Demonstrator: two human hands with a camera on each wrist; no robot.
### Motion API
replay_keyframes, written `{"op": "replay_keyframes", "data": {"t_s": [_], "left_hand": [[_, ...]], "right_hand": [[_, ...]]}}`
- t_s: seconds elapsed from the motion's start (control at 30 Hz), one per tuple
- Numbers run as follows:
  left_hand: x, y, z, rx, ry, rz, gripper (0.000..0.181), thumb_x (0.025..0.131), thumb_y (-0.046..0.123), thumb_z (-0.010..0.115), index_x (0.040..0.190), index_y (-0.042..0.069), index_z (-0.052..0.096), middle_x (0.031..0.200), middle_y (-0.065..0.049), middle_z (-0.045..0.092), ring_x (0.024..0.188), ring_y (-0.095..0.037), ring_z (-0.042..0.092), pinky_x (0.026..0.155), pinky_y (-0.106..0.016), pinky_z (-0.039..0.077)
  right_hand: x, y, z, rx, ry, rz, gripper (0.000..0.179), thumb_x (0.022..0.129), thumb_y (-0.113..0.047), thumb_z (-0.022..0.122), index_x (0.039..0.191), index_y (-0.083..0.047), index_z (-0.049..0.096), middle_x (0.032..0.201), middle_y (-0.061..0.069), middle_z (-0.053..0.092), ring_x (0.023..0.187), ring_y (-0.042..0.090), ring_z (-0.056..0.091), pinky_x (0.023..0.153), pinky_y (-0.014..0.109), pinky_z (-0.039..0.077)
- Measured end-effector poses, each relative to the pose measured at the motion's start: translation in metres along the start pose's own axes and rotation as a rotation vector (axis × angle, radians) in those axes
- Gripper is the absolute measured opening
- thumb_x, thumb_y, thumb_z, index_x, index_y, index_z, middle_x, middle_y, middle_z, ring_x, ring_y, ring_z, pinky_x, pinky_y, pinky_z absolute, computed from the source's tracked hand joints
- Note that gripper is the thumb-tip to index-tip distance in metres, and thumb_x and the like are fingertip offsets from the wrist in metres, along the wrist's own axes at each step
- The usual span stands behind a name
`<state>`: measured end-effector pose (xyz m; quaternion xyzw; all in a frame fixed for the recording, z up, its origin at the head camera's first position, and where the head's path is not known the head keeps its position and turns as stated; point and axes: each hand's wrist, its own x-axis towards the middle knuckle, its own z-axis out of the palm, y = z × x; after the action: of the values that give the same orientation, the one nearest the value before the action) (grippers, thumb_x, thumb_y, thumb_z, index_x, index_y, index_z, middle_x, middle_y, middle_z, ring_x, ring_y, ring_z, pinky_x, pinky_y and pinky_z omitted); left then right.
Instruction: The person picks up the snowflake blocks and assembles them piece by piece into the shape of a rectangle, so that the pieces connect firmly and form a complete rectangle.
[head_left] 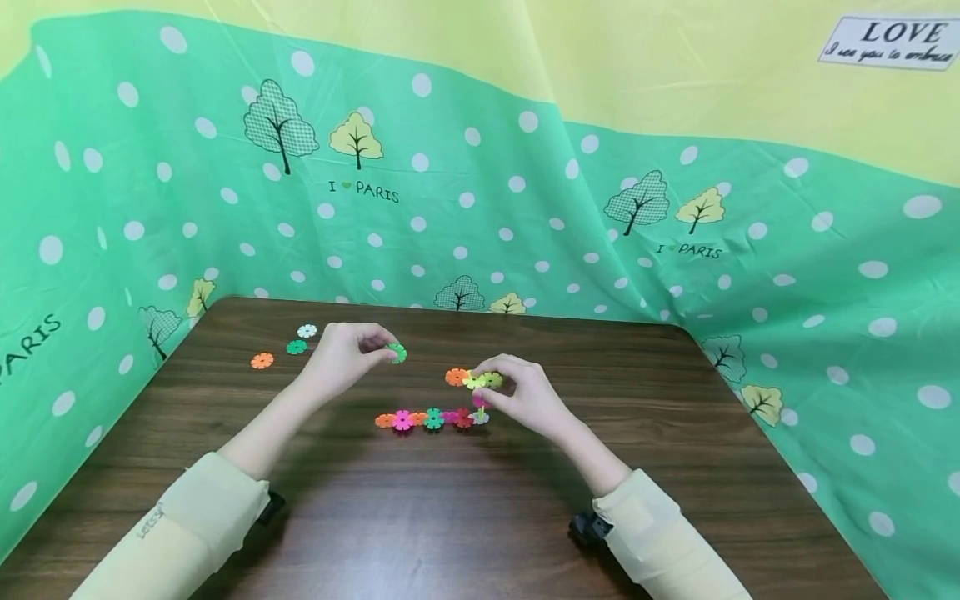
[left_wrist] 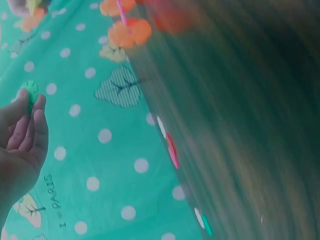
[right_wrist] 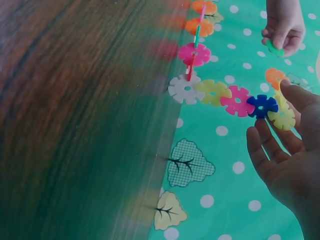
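My left hand (head_left: pixel 341 358) pinches a green flower-shaped plastic disc (head_left: pixel 399 352) between thumb and fingertips, above the table and left of the joined pieces. In the head view my right hand (head_left: pixel 527 396) grips the upper end of a chain of slotted discs, at a yellow disc (head_left: pixel 473 382). An orange disc (head_left: pixel 456 377) sticks out leftward from there. The chain's lower row (head_left: pixel 433 419) runs left along the table in several colours. From its white corner disc (right_wrist: pixel 185 89), the right wrist view shows yellow, pink and blue discs (right_wrist: pixel 262 106) rising to my right fingers.
Loose orange (head_left: pixel 262 361), green (head_left: pixel 296 347) and white discs (head_left: pixel 307 331) lie at the back left of the dark wooden table (head_left: pixel 420 517). A green and yellow patterned cloth (head_left: pixel 465 200) hangs behind the table and along its sides.
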<state>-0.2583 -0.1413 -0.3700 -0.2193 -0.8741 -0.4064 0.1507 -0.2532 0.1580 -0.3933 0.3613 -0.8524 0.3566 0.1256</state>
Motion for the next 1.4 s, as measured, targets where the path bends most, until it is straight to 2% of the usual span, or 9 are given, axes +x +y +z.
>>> {"op": "replay_keyframes", "data": {"t_s": [0.27,0.37,0.53,0.8,0.93,1.07,1.23,1.4], "left_hand": [[-0.006,0.015,0.014,-0.082,0.022,-0.036,0.019,0.076,0.014,0.079,0.095,0.013,0.073,0.079,0.001,0.071,0.07,-0.01,0.066,0.062,-0.025,0.055],[-0.008,0.02,0.02,-0.123,0.015,-0.058,0.02,0.077,0.015,0.078,0.096,0.012,0.074,0.078,0.0,0.071,0.068,-0.011,0.066,0.06,-0.025,0.054],[-0.011,0.024,0.031,-0.191,-0.02,-0.125,0.019,0.078,0.015,0.077,0.097,0.009,0.073,0.076,-0.002,0.071,0.064,-0.013,0.067,0.059,-0.025,0.055],[-0.012,0.029,0.042,-0.312,-0.055,-0.225,0.019,0.081,0.013,0.075,0.099,0.006,0.072,0.075,-0.005,0.071,0.06,-0.016,0.067,0.064,-0.045,0.056],[-0.011,0.029,0.045,-0.333,-0.059,-0.256,0.021,0.081,0.014,0.075,0.1,0.006,0.072,0.077,-0.006,0.072,0.063,-0.022,0.069,0.064,-0.038,0.057],[-0.01,0.03,0.047,-0.357,-0.074,-0.289,0.022,0.081,0.015,0.075,0.101,0.006,0.072,0.079,-0.006,0.072,0.065,-0.021,0.07,0.062,-0.031,0.057],[-0.01,0.032,0.048,-0.384,-0.094,-0.317,0.021,0.081,0.015,0.075,0.1,0.007,0.072,0.078,-0.007,0.072,0.066,-0.021,0.07,0.061,-0.031,0.057],[-0.01,0.033,0.05,-0.373,-0.095,-0.331,0.023,0.081,0.017,0.075,0.1,0.006,0.072,0.078,-0.006,0.072,0.063,-0.017,0.069,0.06,-0.03,0.057]], "right_hand": [[0.001,-0.002,0.0,-0.002,0.005,-0.008,0.02,0.083,-0.023,0.074,0.102,-0.019,0.068,0.098,-0.008,0.066,0.075,0.013,0.058,0.061,0.041,0.053],[0.0,-0.003,-0.001,0.007,0.006,-0.009,0.02,0.083,-0.023,0.073,0.103,-0.019,0.068,0.098,-0.008,0.066,0.075,0.015,0.058,0.061,0.043,0.053],[0.001,-0.004,-0.001,0.015,0.004,-0.017,0.021,0.083,-0.022,0.074,0.103,-0.019,0.069,0.1,-0.008,0.067,0.076,0.01,0.057,0.06,0.043,0.053],[0.001,-0.005,-0.001,0.02,-0.002,-0.044,0.02,0.083,-0.021,0.074,0.102,-0.018,0.07,0.099,-0.007,0.067,0.08,0.006,0.058,0.061,0.039,0.053],[0.001,-0.005,-0.001,0.024,-0.006,-0.048,0.019,0.083,-0.021,0.074,0.101,-0.018,0.07,0.099,-0.008,0.066,0.083,0.006,0.058,0.062,0.04,0.053],[0.001,-0.004,0.0,0.017,-0.007,-0.054,0.021,0.081,-0.02,0.075,0.102,-0.019,0.07,0.1,-0.008,0.066,0.085,0.006,0.058,0.062,0.038,0.053],[0.001,-0.006,0.0,-0.007,-0.014,-0.064,0.025,0.079,-0.021,0.077,0.103,-0.021,0.07,0.101,-0.01,0.066,0.091,0.006,0.056,0.067,0.026,0.051],[0.002,-0.009,0.002,0.055,-0.044,-0.058,0.025,0.081,-0.02,0.076,0.104,-0.019,0.069,0.103,-0.008,0.065,0.096,0.007,0.059,0.078,0.026,0.052]]}}
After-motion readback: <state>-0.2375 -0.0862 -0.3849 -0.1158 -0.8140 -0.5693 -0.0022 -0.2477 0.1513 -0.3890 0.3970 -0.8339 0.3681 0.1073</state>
